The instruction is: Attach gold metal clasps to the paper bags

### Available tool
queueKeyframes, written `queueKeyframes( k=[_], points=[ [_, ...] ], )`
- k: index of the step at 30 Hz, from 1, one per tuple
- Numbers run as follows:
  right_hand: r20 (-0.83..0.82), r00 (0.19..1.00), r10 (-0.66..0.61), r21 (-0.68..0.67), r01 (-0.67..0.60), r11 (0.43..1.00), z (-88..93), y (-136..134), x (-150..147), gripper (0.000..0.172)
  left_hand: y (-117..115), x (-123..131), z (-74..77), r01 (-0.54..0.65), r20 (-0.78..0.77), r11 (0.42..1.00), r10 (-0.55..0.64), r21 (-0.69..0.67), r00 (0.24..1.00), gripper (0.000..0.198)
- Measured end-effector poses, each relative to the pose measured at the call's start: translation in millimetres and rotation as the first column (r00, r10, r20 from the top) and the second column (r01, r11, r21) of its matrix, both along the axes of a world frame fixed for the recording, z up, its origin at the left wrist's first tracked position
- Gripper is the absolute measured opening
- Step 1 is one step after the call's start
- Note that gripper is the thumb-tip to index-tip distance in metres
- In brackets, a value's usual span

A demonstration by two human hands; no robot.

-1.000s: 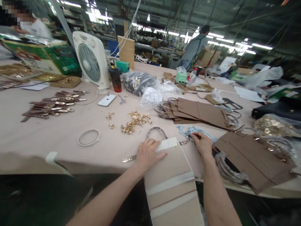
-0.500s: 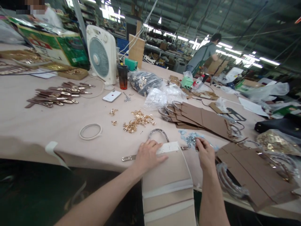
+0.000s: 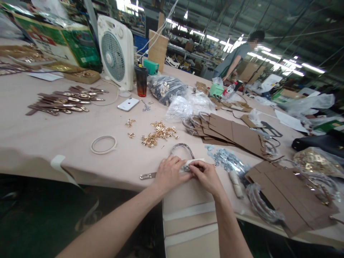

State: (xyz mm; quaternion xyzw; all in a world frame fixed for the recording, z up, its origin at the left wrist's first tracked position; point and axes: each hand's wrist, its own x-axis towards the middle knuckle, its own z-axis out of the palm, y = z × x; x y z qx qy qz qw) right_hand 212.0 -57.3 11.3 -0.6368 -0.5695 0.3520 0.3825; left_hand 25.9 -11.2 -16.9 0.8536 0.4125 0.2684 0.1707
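A beige bag panel (image 3: 188, 200) lies over the table's front edge, with a plastic-wrapped handle (image 3: 182, 146) at its top. My left hand (image 3: 169, 173) rests on the panel's upper left, fingers spread. In my right hand (image 3: 205, 175), a small metal plate (image 3: 186, 167) is pinched against the white strip at the panel's top. A strap with a metal end (image 3: 147, 176) sticks out left of my left hand. Behind the hands lie gold fittings (image 3: 159, 133); to the right is a pile of silver plates (image 3: 228, 160).
Brown panels with wrapped handles (image 3: 292, 193) lie at the right, beside a rolled tube (image 3: 235, 184). A tape roll (image 3: 103, 144), phone (image 3: 128, 104), fan (image 3: 115, 53), cup (image 3: 141, 80) and straps (image 3: 64, 102) stand or lie left. A person (image 3: 236, 57) is across the table.
My right hand has moved left from the silver pile to the panel's top, carrying a small plate. The pile and the rolled tube are now uncovered. The person behind has turned and leans over.
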Motion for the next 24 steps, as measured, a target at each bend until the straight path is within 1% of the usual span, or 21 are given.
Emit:
queueKeyframes(
  k=[2,5,12,14,16,20,22,24],
  points=[
    [0.045,0.999,-0.007,0.005,0.007,1.000,-0.9,0,0,0.023,0,0,-0.3,0.004,0.003,1.000,-0.004,-0.001,1.000,0.051],
    [0.134,0.991,-0.006,0.052,-0.001,0.999,-0.2,1,-2,0.021,0,-1,-0.4,0.006,0.006,1.000,-0.006,0.002,1.000,0.051],
    [0.322,0.946,-0.026,0.116,-0.013,0.993,-1.8,4,-1,0.013,0,-1,-1.2,0.000,0.025,1.000,-0.001,0.008,1.000,0.043],
    [0.331,0.943,-0.032,0.099,-0.002,0.995,-3.1,7,0,0.012,0,-1,-1.1,-0.003,0.024,1.000,0.002,0.004,1.000,0.043],
    [0.324,0.946,-0.011,0.054,-0.007,0.998,-3.6,11,1,0.012,0,-1,-0.3,-0.008,0.016,1.000,0.008,0.000,1.000,0.042],
    [0.305,0.952,0.020,-0.021,-0.014,1.000,0.5,13,-2,0.012,-2,-2,4.7,0.000,-0.004,1.000,0.000,0.008,1.000,0.042],
    [0.275,0.962,0.002,-0.005,0.000,1.000,4.5,10,-6,0.013,-2,-1,7.3,0.007,-0.019,1.000,-0.006,0.020,1.000,0.040],
    [0.225,0.974,-0.013,0.064,-0.001,0.998,7.2,3,-8,0.016,-2,0,7.9,0.016,-0.035,0.999,-0.015,0.040,0.999,0.037]
  ],
)
